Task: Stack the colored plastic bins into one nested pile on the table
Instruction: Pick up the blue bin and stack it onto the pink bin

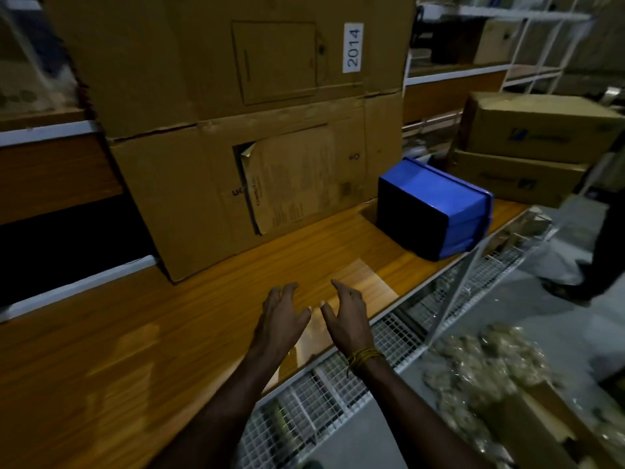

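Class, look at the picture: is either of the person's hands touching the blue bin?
Apart. The head view shows bare wooden table between the blue bin and both the left hand and right hand.

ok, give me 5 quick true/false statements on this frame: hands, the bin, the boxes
1. Both hands hold nothing. True: the left hand and right hand hover with fingers loosely spread above the wooden table.
2. The blue bin stands upright, opening up. False: it lies tipped over on the table.
3. The upper cardboard box carries a label reading 2014. True.
4. The blue bin sits left of the hands. False: it is ahead and to their right.
5. The right wrist wears a yellow thread band. True.
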`<act>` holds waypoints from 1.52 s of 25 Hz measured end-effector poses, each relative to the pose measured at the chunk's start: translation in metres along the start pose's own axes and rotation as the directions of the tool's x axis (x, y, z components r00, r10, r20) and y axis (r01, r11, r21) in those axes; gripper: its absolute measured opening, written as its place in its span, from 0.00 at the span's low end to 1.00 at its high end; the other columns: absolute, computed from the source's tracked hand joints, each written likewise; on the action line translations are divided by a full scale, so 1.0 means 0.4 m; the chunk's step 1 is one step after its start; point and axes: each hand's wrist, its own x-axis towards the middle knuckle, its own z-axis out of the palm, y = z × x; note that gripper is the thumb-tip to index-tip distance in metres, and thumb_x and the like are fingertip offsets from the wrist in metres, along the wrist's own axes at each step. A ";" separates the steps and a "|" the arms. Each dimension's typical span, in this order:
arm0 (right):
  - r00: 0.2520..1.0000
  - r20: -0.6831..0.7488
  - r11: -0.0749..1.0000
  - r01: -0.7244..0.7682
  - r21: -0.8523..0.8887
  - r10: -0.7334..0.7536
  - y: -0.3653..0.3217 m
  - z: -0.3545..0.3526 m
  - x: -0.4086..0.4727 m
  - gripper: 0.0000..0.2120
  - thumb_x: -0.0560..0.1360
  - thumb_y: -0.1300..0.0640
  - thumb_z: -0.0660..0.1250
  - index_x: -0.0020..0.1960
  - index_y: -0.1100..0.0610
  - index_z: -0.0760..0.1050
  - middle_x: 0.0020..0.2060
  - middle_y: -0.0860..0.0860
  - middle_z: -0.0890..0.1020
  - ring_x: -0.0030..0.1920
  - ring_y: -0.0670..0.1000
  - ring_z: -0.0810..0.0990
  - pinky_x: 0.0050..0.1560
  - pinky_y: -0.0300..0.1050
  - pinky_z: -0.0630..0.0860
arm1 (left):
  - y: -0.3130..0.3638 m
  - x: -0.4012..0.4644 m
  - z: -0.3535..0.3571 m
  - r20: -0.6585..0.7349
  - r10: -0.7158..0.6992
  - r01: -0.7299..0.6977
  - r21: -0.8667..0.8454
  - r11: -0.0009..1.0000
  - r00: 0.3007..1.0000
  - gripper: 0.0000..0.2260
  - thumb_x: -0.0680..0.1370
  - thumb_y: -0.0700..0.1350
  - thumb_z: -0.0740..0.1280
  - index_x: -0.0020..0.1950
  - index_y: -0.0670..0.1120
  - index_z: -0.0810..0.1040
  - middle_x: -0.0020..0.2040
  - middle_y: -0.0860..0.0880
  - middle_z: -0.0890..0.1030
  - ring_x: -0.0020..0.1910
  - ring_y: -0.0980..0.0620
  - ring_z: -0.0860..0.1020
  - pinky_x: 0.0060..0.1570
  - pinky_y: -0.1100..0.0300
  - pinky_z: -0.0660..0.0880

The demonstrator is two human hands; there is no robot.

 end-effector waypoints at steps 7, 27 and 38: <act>0.992 -0.118 0.999 -0.046 -0.008 0.045 0.088 -0.109 0.222 0.25 0.80 0.45 0.59 0.75 0.49 0.60 0.71 0.56 0.66 0.70 0.57 0.68 0.64 0.54 0.71 | 0.127 0.230 0.108 0.036 0.086 -0.084 -0.057 0.995 0.996 0.26 0.78 0.53 0.66 0.74 0.53 0.64 0.74 0.44 0.64 0.70 0.42 0.67 0.60 0.48 0.73; 0.840 -0.537 0.980 -0.165 -0.114 0.079 0.344 -0.401 0.602 0.21 0.78 0.48 0.60 0.70 0.53 0.70 0.70 0.61 0.67 0.69 0.63 0.68 0.64 0.60 0.69 | 0.554 0.549 0.383 0.099 0.403 -0.371 -0.243 0.896 0.910 0.21 0.81 0.44 0.61 0.74 0.48 0.65 0.76 0.44 0.63 0.74 0.45 0.64 0.67 0.55 0.66; 0.769 -0.627 0.981 -0.189 -0.037 0.125 0.496 -0.639 0.796 0.23 0.78 0.50 0.61 0.71 0.57 0.68 0.66 0.62 0.71 0.66 0.64 0.70 0.65 0.60 0.67 | 0.771 0.647 0.541 0.158 0.482 -0.483 -0.036 0.875 0.862 0.23 0.81 0.53 0.60 0.76 0.53 0.63 0.79 0.46 0.58 0.79 0.45 0.52 0.76 0.48 0.53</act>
